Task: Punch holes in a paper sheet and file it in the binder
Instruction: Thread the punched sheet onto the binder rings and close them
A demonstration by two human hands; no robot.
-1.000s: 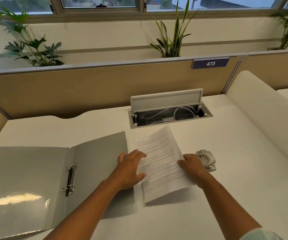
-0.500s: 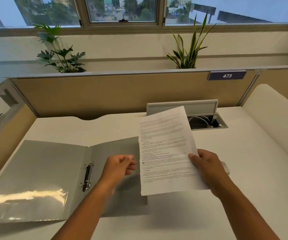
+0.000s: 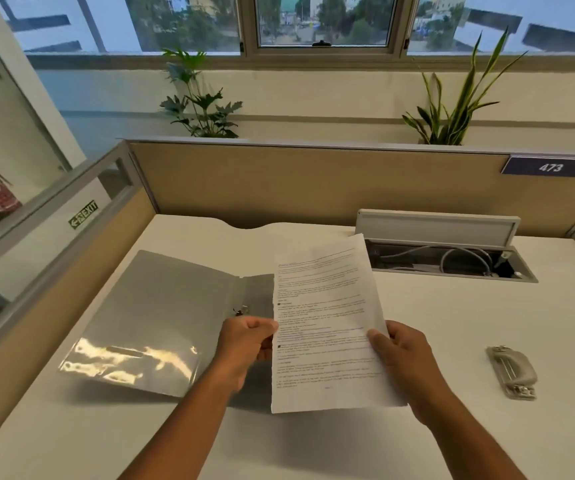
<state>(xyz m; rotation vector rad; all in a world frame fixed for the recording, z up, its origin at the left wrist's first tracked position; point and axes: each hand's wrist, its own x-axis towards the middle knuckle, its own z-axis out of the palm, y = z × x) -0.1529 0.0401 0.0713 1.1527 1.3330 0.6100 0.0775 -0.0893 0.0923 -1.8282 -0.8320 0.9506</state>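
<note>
A printed paper sheet (image 3: 324, 320) is held up above the desk, with two small holes along its left edge. My left hand (image 3: 248, 344) pinches its left edge and my right hand (image 3: 400, 355) grips its right edge. The open grey binder (image 3: 161, 306) lies flat on the desk to the left, partly behind the sheet; the top of its ring clip (image 3: 241, 310) shows just above my left hand. The grey hole punch (image 3: 512, 372) rests on the desk to the right, apart from both hands.
The white desk (image 3: 452, 323) is bounded by tan partitions at the back and left. An open cable tray (image 3: 448, 261) with a raised lid sits at the back right. Plants stand behind the partition.
The sheet was lifted off the desk beside the punch and carried left over the binder's right half. My left hand, off the sheet half a second ago, now pinches its left edge.
</note>
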